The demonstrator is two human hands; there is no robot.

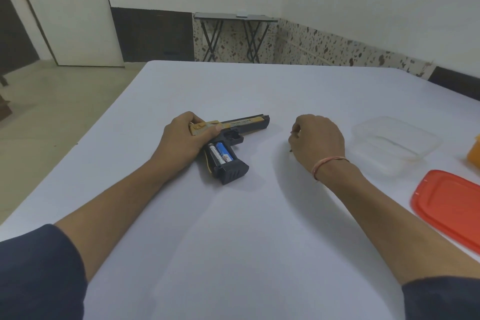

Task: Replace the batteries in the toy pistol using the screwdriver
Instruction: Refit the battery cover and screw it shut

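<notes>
The left hand (187, 138) lies on the table with its fingers curled over the rear of the toy pistol (249, 125), pinning it down. The pistol lies flat on its side. Its long axis runs from that hand off to the right and slightly away, and its grip angles back toward the person. The grip's compartment is uncovered and two batteries (219, 154) sit in it side by side, just beside the left palm. So the left hand is the one on the pistol, and the open cell bay faces up between the two hands, nearer the left.

The right hand (318, 138) rests well apart to the right, knuckles up and fingers curled under. A small dark tip (290, 150) pokes out beneath it, but I cannot tell whether the hand pinches something or is merely closed. To reach the batteries it would likely have to cross leftward.

Further right stand a clear tub (394, 143), a red lid (449, 205) nearer the person, and an orange thing (474, 149) cut off by the edge.

The table (233, 241) is covered in plain white. Beyond it are a white door (70, 8), a small folding table (235, 17) against a speckled skirting, and pale walls.
</notes>
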